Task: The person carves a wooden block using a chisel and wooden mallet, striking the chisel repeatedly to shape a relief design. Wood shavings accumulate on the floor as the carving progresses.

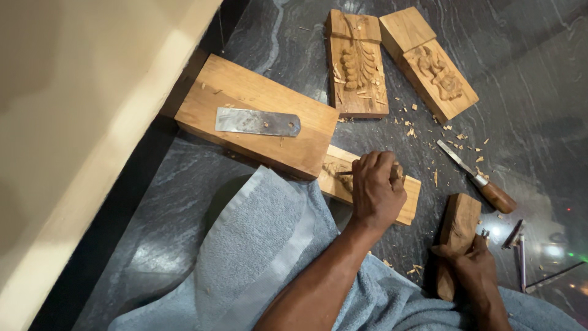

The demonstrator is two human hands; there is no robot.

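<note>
My left hand (375,190) is closed around a thin carving tool (344,173), whose tip rests on a small, partly carved wooden piece (410,197) lying on the dark stone floor. That piece butts against a larger wooden block (245,98). My right hand (474,273) grips the lower end of a chunky wooden mallet (460,220), held upright just right of the workpiece and apart from it. A light blue towel (263,257) lies under both forearms.
A flat metal blade (257,122) lies on the large block. Two carved panels (358,67) (438,67) sit at the back. A wooden-handled chisel (478,178) and thin metal tools (520,251) lie at right among wood chips. A beige wall (79,122) borders the left.
</note>
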